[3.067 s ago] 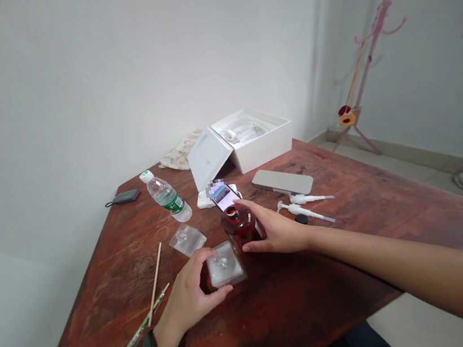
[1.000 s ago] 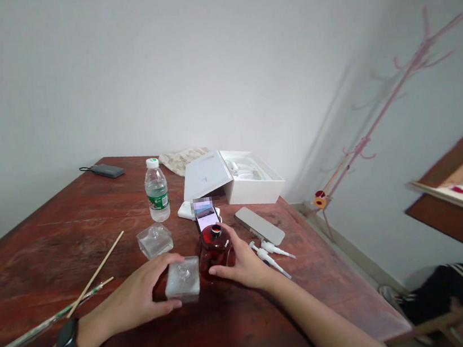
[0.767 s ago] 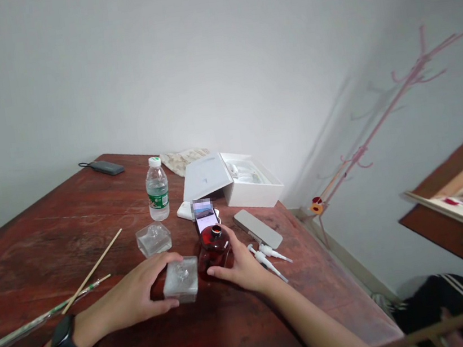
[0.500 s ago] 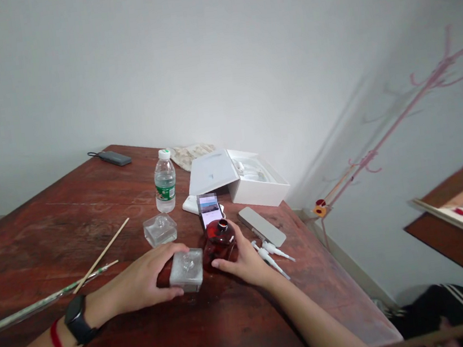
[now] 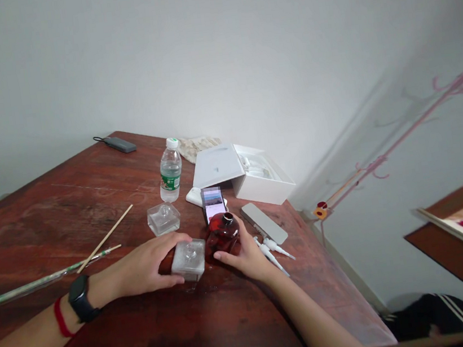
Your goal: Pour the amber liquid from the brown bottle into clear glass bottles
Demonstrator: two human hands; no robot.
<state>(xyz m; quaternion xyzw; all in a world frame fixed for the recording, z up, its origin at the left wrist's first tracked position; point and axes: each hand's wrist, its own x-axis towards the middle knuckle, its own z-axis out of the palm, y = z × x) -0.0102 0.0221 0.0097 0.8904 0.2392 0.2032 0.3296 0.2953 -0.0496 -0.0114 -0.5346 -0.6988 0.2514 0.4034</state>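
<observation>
Your left hand [image 5: 152, 265] pinches the clear square container [image 5: 189, 258] between thumb and fingertips at its left end, a gap showing before your palm. Just right of it on the wooden table [image 5: 151, 338], the amber bottle [image 5: 221, 233] stands within your right hand [image 5: 248, 255], thumb and fingers curled around it, its uncapped neck rising clear.

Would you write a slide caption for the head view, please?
Left hand at a clear square object, right hand around a dark-red bottle, wooden table beneath.
</observation>
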